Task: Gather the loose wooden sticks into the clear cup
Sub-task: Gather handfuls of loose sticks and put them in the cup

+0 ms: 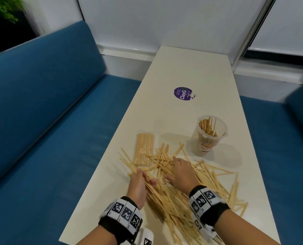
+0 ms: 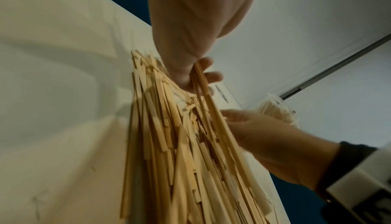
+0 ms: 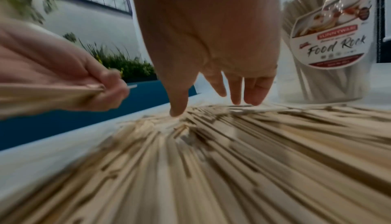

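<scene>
Pale wooden sticks (image 1: 188, 200) are lying scattered across the cream table (image 1: 191, 71), directly beneath both sets of fingers. The left hand (image 1: 138, 184) is gripping a bundle of sticks (image 3: 48, 93), fingers curled round it. The right hand (image 1: 181, 171) is reaching down with fingers spread, tips touching the pile. The clear cup (image 1: 209, 137), partly filled, is standing upright beyond the right fingertips. A wrapped stick packet (image 1: 144, 149) is lying beyond the left fingers.
</scene>
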